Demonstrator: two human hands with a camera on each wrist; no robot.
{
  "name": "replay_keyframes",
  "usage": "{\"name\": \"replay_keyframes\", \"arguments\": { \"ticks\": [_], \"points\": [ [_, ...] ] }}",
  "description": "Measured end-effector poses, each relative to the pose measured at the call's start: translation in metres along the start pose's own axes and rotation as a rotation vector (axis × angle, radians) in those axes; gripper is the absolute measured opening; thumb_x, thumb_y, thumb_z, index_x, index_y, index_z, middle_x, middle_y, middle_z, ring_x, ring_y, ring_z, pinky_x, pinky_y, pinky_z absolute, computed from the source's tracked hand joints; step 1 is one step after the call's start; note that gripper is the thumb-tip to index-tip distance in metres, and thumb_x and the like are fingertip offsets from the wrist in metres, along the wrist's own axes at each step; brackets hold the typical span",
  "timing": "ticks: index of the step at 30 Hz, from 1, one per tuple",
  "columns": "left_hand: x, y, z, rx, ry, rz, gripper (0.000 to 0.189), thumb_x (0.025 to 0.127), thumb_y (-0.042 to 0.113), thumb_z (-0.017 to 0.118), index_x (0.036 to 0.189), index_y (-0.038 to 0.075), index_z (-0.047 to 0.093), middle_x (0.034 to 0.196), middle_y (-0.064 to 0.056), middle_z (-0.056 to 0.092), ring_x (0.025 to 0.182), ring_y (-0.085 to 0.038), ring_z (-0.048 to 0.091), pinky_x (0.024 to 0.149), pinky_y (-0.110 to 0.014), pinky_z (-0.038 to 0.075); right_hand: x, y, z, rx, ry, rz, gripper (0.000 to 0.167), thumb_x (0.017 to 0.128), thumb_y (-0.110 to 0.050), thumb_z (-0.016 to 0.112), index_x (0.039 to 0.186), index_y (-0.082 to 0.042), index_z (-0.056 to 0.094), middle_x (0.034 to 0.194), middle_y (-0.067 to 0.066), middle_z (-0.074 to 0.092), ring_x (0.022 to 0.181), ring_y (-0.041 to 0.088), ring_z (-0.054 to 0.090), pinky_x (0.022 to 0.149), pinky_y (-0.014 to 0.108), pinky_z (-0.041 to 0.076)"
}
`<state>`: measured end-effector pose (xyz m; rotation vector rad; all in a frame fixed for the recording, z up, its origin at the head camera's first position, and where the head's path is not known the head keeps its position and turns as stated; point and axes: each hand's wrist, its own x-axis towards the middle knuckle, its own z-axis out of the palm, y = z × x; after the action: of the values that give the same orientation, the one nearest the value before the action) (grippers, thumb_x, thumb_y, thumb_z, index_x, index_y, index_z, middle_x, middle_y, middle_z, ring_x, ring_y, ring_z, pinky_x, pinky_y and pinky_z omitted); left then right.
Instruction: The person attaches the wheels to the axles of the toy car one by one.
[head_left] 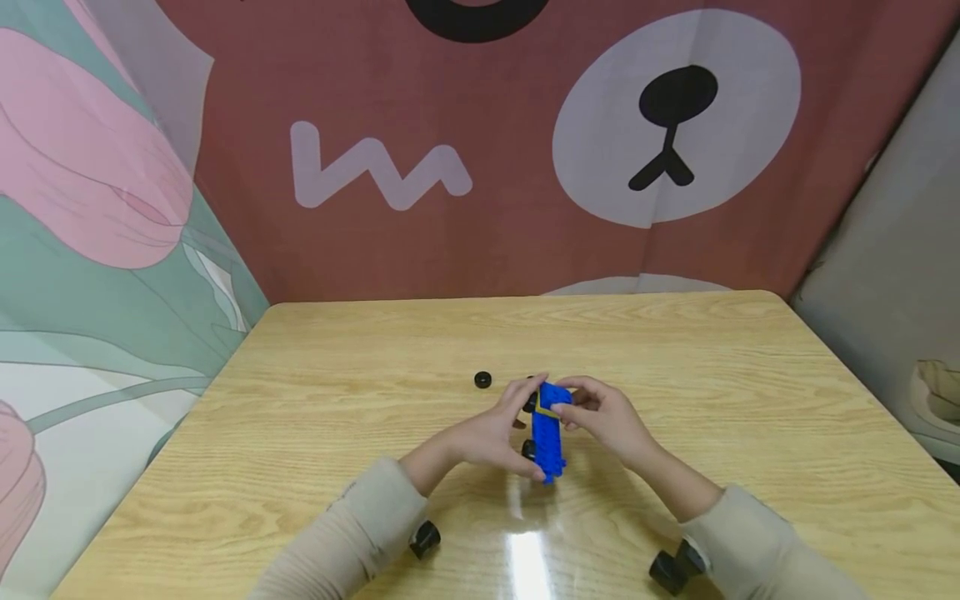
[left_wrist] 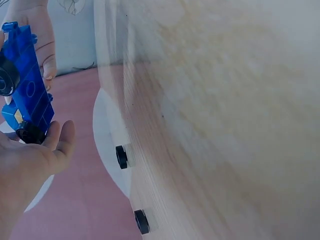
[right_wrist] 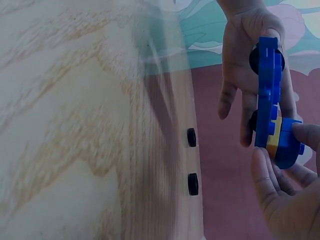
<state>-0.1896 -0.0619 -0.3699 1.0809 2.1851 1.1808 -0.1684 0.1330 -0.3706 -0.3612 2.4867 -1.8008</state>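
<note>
Shows a light wood-grain table (head_left: 337,350) with rounded far corners, glossy enough to catch a bright white reflection (head_left: 528,567) near the front. Beyond the far edge, has a reddish-brown cloth (head_left: 510,250), lightly creased, printed with a pale zigzag (head_left: 382,175), a black curve (head_left: 476,27) at the top and a whitish oval (head_left: 600,142) bearing a black nose (head_left: 678,96) and mouth (head_left: 664,158). To the left, gives way to a soft green print (head_left: 150,308) with pink flowers (head_left: 82,158) and white patches. To the right, ends in a plain grey surface (head_left: 862,192), hard to tell as wall or furniture.
</note>
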Motion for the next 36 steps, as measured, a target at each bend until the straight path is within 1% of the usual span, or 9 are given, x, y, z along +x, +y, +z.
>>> {"name": "replay_keyframes", "arguments": {
  "ticks": [5,11,16,19,22,27,30,33,36],
  "points": [
    [0.0,-0.001,-0.003,0.017,0.001,0.022,0.108,0.066,0.018,0.075,0.137,0.028,-0.006,0.137,-0.005,0.008,0.122,-0.017,0.022,0.092,-0.026,0.033,0.002,0.0,0.001,-0.001,-0.007,-0.005,0.037,0.08,-0.02,0.061,0.109,0.001,0.052,0.078,0.011,0.053,0.069,0.028,0.056,0.065,0.043,0.048],
    [-0.001,-0.004,-0.005,-0.01,0.032,0.028,0.103,0.067,0.016,0.074,0.138,0.028,0.001,0.134,-0.005,0.017,0.118,-0.015,0.027,0.093,-0.029,0.032,0.005,0.001,0.002,0.083,-0.048,-0.007,0.038,0.082,-0.019,0.059,0.11,0.004,0.05,0.081,0.013,0.052,0.072,0.03,0.056,0.067,0.044,0.048],
    [-0.005,-0.007,-0.009,-0.052,0.071,0.027,0.098,0.067,0.02,0.074,0.138,0.029,0.007,0.133,-0.004,0.021,0.117,-0.014,0.029,0.093,-0.032,0.032,0.007,0.004,0.0,0.138,-0.072,0.004,0.038,0.085,-0.018,0.056,0.112,0.006,0.047,0.086,0.019,0.053,0.074,0.028,0.056,0.069,0.045,0.047],
    [-0.009,-0.011,-0.014,-0.125,0.103,0.035,0.097,0.066,0.025,0.075,0.137,0.031,0.009,0.134,-0.002,0.022,0.117,-0.014,0.031,0.094,-0.032,0.031,0.009,0.007,-0.003,0.152,-0.07,0.024,0.038,0.086,-0.016,0.054,0.113,0.008,0.045,0.09,0.024,0.052,0.076,0.027,0.056,0.071,0.043,0.048],
    [-0.012,-0.015,-0.019,-0.232,0.125,0.074,0.096,0.067,0.031,0.073,0.137,0.029,0.008,0.134,-0.005,0.022,0.117,-0.018,0.03,0.095,-0.034,0.03,0.012,0.01,-0.005,0.169,-0.062,0.045,0.037,0.086,-0.014,0.052,0.113,0.011,0.043,0.092,0.025,0.051,0.076,0.025,0.057,0.072,0.043,0.047],
    [-0.015,-0.02,-0.025,-0.429,0.131,0.159,0.1,0.066,0.035,0.073,0.139,0.018,0.006,0.134,-0.015,0.018,0.116,-0.029,0.029,0.095,-0.039,0.029,0.017,0.016,-0.006,0.163,-0.063,0.061,0.034,0.087,-0.009,0.049,0.111,0.014,0.042,0.092,0.025,0.052,0.077,0.027,0.057,0.072,0.044,0.047],
    [-0.016,-0.021,-0.026,-0.525,0.129,0.176,0.101,0.067,0.032,0.073,0.138,0.012,0.005,0.135,-0.017,0.013,0.118,-0.03,0.026,0.096,-0.04,0.028,0.023,0.021,-0.005,0.128,-0.072,0.076,0.032,0.087,-0.008,0.049,0.11,0.014,0.044,0.093,0.025,0.053,0.08,0.031,0.056,0.071,0.041,0.048],
    [-0.016,-0.021,-0.026,-0.581,0.133,0.182,0.103,0.066,0.033,0.074,0.137,0.008,0.003,0.136,-0.019,0.011,0.118,-0.028,0.024,0.095,-0.038,0.028,0.03,0.025,-0.004,0.085,-0.08,0.096,0.031,0.086,-0.007,0.05,0.109,0.013,0.045,0.094,0.025,0.053,0.082,0.034,0.055,0.069,0.039,0.048],
    [-0.016,-0.02,-0.025,-0.609,0.132,0.182,0.106,0.066,0.038,0.073,0.137,0.007,0.001,0.135,-0.021,0.011,0.115,-0.027,0.027,0.091,-0.035,0.033,0.037,0.028,-0.003,0.041,-0.08,0.109,0.03,0.085,-0.005,0.05,0.109,0.013,0.045,0.093,0.024,0.053,0.079,0.033,0.055,0.068,0.038,0.049]
  ]
}}
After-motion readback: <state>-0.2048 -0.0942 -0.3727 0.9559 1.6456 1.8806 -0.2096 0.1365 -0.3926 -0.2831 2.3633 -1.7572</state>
